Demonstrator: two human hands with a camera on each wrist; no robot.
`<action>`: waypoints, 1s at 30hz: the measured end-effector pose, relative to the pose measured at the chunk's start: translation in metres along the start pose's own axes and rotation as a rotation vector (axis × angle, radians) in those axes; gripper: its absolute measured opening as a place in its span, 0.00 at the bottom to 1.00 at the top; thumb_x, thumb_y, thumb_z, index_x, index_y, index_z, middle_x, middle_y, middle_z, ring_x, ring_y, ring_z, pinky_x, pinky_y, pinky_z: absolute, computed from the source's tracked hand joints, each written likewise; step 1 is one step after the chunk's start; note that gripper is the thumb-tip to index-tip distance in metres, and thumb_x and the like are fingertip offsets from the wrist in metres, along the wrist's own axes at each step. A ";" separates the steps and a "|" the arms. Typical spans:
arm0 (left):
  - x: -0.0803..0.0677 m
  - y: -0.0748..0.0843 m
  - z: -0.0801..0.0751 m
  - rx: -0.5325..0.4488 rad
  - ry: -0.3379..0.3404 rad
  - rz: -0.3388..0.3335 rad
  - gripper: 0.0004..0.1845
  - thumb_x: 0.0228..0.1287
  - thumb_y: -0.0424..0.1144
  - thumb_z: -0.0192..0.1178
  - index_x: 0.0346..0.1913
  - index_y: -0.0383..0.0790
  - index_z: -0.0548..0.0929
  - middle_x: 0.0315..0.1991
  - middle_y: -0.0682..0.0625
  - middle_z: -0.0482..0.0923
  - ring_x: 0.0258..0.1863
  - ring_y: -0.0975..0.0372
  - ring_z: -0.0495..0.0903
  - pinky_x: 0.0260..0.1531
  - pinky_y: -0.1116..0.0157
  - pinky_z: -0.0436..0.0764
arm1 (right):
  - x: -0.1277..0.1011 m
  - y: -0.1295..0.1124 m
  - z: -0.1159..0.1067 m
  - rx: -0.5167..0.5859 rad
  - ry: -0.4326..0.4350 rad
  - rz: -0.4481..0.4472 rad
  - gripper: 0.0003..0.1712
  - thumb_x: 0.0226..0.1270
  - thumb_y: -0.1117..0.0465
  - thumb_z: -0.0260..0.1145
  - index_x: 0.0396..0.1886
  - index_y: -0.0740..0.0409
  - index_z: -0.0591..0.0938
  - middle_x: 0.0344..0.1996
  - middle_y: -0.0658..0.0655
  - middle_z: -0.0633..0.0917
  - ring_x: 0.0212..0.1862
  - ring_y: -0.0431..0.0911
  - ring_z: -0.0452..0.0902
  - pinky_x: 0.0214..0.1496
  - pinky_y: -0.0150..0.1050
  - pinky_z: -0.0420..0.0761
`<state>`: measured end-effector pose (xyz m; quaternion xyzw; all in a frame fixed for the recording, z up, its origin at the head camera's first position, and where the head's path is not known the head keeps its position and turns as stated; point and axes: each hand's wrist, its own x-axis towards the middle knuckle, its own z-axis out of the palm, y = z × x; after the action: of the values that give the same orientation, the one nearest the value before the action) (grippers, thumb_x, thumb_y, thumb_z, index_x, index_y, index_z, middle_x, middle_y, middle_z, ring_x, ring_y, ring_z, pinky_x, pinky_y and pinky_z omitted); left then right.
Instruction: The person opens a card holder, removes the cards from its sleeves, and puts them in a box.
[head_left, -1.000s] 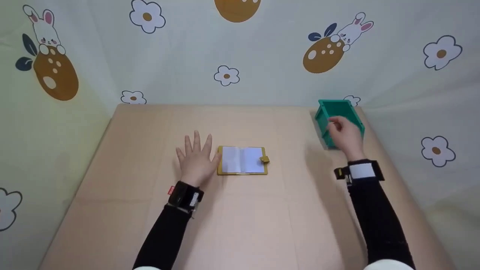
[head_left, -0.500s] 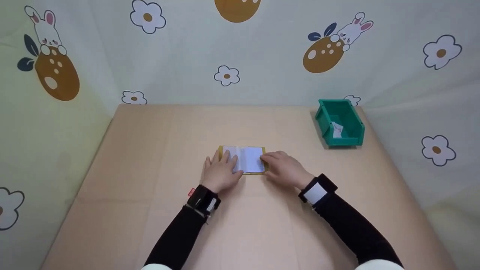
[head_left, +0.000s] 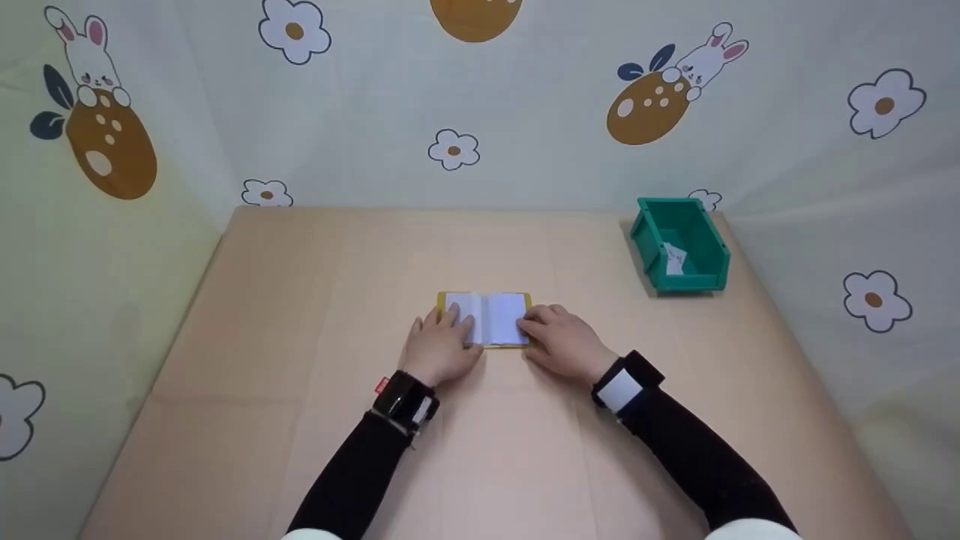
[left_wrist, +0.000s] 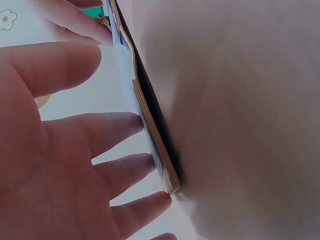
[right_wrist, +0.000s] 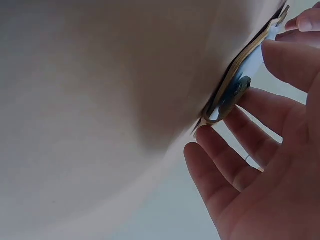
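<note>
Left hand [head_left: 439, 349] flat, fingers straight, resting on left page of small open mustard-yellow leather-look card holder [head_left: 487, 319] with clear glossy plastic sleeves. Right hand [head_left: 562, 341] fingers relaxed, slightly bent, touching right edge near round metal snap tab [right_wrist: 235, 90]. Holder lies mid-tabletop, thin, rectangular. Tabletop [head_left: 300, 300] smooth, matte, beige. Green plastic open-front bin [head_left: 703, 281] at far right corner, well apart, holding crumpled white paper scrap [head_left: 673, 259]. Black sleeves, wrist straps on both arms. Soft fabric backdrop with printed flowers, rabbits.
</note>
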<state>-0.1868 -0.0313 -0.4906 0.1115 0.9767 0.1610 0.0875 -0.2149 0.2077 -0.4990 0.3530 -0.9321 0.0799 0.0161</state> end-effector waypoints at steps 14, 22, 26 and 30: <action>0.002 0.000 0.002 0.013 -0.004 -0.002 0.31 0.71 0.55 0.52 0.72 0.45 0.69 0.75 0.40 0.56 0.73 0.40 0.52 0.68 0.39 0.50 | 0.000 0.001 0.000 0.024 -0.034 0.039 0.27 0.68 0.52 0.67 0.64 0.57 0.79 0.59 0.59 0.76 0.61 0.54 0.71 0.60 0.48 0.74; 0.001 0.000 0.001 0.010 0.012 -0.002 0.31 0.70 0.54 0.53 0.71 0.44 0.70 0.74 0.40 0.58 0.73 0.39 0.53 0.68 0.39 0.51 | 0.005 -0.002 0.002 0.002 0.007 0.002 0.25 0.68 0.52 0.67 0.64 0.51 0.80 0.54 0.60 0.77 0.55 0.55 0.72 0.52 0.49 0.77; 0.000 0.000 0.002 0.004 0.019 0.003 0.30 0.70 0.53 0.53 0.70 0.44 0.72 0.74 0.39 0.59 0.73 0.39 0.53 0.68 0.39 0.51 | 0.006 -0.004 0.004 -0.015 0.040 -0.034 0.24 0.68 0.51 0.67 0.63 0.47 0.81 0.51 0.61 0.77 0.52 0.57 0.73 0.49 0.50 0.77; 0.001 0.001 0.001 -0.001 0.017 0.006 0.30 0.70 0.53 0.53 0.70 0.43 0.72 0.74 0.39 0.59 0.72 0.39 0.54 0.68 0.38 0.51 | 0.006 -0.004 0.005 -0.016 0.048 -0.030 0.24 0.67 0.50 0.68 0.63 0.47 0.81 0.51 0.61 0.77 0.51 0.57 0.73 0.48 0.50 0.77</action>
<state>-0.1870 -0.0299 -0.4917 0.1130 0.9770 0.1628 0.0787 -0.2168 0.2003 -0.5026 0.3647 -0.9267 0.0806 0.0423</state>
